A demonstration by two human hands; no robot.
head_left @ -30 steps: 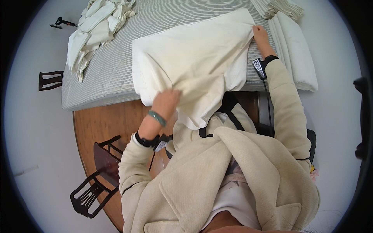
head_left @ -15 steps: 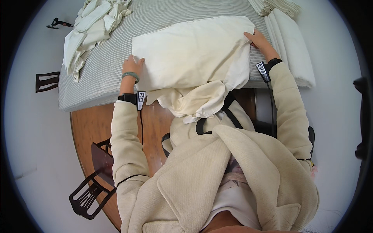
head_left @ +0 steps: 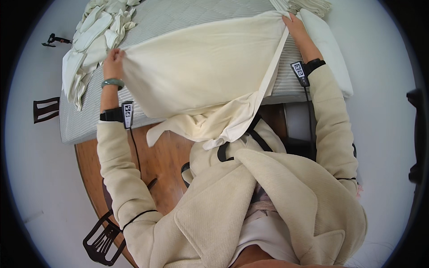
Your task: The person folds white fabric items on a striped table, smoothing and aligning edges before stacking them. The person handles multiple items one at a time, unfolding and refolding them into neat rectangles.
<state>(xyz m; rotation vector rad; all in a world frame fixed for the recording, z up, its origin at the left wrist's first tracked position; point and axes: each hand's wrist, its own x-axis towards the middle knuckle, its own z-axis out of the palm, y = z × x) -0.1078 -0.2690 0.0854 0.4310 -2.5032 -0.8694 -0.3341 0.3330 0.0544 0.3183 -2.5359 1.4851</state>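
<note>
A cream cloth [head_left: 201, 62] is stretched between my two hands over the near part of a striped mattress [head_left: 178, 15]. My left hand [head_left: 114, 62], with a green bangle at its wrist, pinches the cloth's far left corner. At the far right corner, my right hand [head_left: 292, 26] grips the edge between thumb and fingers. The cloth's near part hangs in loose folds over the mattress edge, down to my lap. Both wrists carry black straps with small cabled devices.
Crumpled white cloths [head_left: 96, 33] lie at the mattress's far left. Beyond my right hand are a stack of folded cloths [head_left: 308, 6] and a thick white folded piece [head_left: 324, 49]. A dark chair [head_left: 105, 239] stands on the wooden floor [head_left: 167, 156] at lower left.
My left hand has moved left and away from me, now holding the cloth's corner. My right hand has gone slightly farther out. The cloth has been lifted and pulled wider, off the mattress.
</note>
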